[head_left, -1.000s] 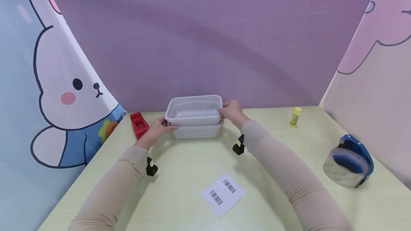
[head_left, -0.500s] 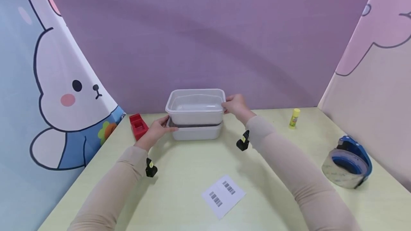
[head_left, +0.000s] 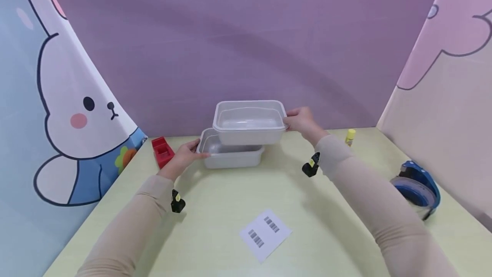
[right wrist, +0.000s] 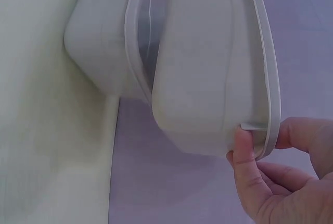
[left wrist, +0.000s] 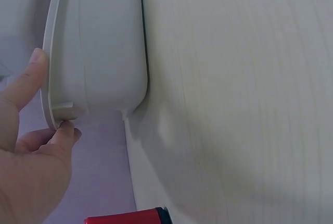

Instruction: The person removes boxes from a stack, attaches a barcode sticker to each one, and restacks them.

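Two pale grey rectangular plastic containers are near the back of the table. The lower container (head_left: 232,160) sits on the table, and my left hand (head_left: 185,157) grips its left rim, thumb at the front and fingers at the left corner. Above it and shifted right, the upper container (head_left: 251,137) is lifted out, its underside overlapping the lower one's opening in the head view. My right hand (head_left: 305,124) pinches the upper container's right rim. In the right wrist view the raised container (right wrist: 203,67) tilts beside the lower one (right wrist: 104,36), with a gap between their rims.
A red plastic holder (head_left: 163,152) stands just left of my left hand. White paper (head_left: 266,235) with two barcodes lies at the front. A yellow glue stick (head_left: 349,137) and a blue tape dispenser (head_left: 420,183) are on the right. A purple backdrop (head_left: 246,37) closes off the back.
My right hand has raised the upper container out of the lower one and carried it rightward. The left hand has kept its grip on the lower container, which stays on the table.
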`<state>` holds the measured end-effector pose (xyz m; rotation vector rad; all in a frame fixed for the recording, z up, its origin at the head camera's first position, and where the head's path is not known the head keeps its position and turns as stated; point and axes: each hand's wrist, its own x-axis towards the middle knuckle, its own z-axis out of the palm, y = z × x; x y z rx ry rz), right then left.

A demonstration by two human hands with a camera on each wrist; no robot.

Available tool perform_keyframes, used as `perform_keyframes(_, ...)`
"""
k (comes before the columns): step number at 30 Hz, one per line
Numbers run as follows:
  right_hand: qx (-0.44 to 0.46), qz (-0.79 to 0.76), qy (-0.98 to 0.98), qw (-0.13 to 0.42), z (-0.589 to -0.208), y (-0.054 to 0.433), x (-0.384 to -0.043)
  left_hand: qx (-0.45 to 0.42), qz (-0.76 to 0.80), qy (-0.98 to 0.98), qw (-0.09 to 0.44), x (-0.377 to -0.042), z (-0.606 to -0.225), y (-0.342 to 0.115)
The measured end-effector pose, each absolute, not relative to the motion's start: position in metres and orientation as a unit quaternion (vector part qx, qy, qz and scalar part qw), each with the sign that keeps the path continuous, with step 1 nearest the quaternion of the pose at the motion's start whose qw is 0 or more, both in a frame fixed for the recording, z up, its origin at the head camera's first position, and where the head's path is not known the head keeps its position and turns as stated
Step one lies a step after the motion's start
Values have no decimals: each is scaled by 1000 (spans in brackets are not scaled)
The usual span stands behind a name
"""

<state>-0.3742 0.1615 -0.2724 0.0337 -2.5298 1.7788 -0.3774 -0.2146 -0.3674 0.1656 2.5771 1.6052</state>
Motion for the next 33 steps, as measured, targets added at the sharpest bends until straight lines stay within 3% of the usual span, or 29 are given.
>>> perform_keyframes(33,34,514,-856,39,-299,297,-359,56,502,861,54,-368,-359,-218)
